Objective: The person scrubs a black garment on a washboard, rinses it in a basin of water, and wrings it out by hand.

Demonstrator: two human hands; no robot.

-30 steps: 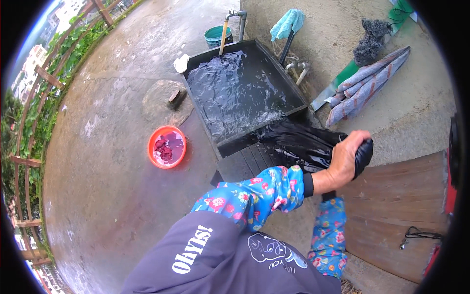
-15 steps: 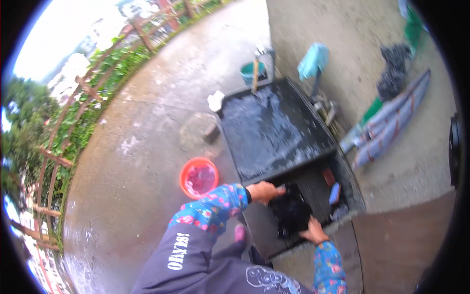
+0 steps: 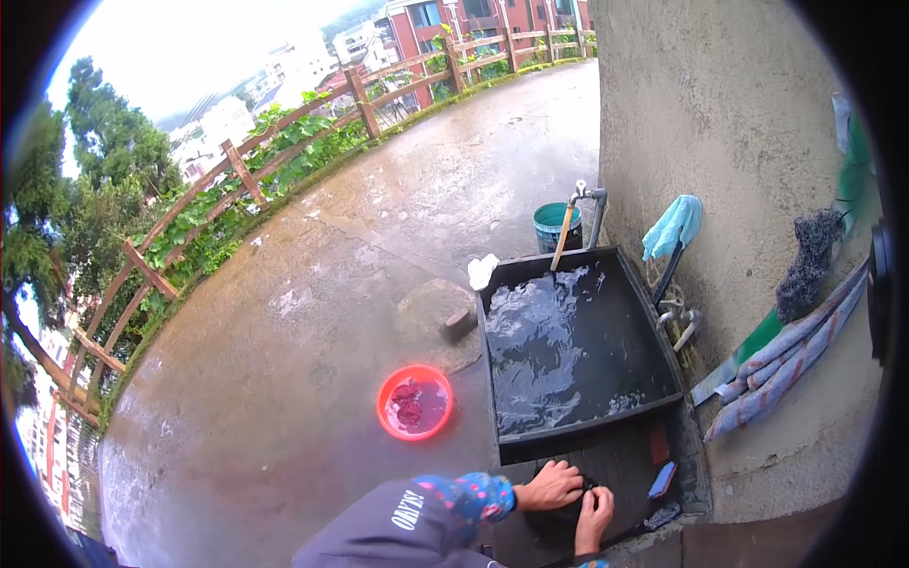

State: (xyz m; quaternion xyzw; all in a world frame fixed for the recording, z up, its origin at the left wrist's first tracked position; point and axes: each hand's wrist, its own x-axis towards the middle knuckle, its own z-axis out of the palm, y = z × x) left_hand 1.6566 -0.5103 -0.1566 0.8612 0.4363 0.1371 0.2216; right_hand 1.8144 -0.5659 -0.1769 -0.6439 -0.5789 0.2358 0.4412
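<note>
The sink [image 3: 587,429] has the basin [image 3: 383,405] on its left, the bucket [image 3: 543,229] behind it and the hands [image 3: 551,487] before it.

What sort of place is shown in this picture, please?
Likely an outdoor washing area: a dark sink holds water below a tap, a red basin stands on the ground, and a brown rail fence runs along one side.

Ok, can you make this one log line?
left hand: on black cloth | right hand: on black cloth | basin: holds water | red tub: left of basin
</note>
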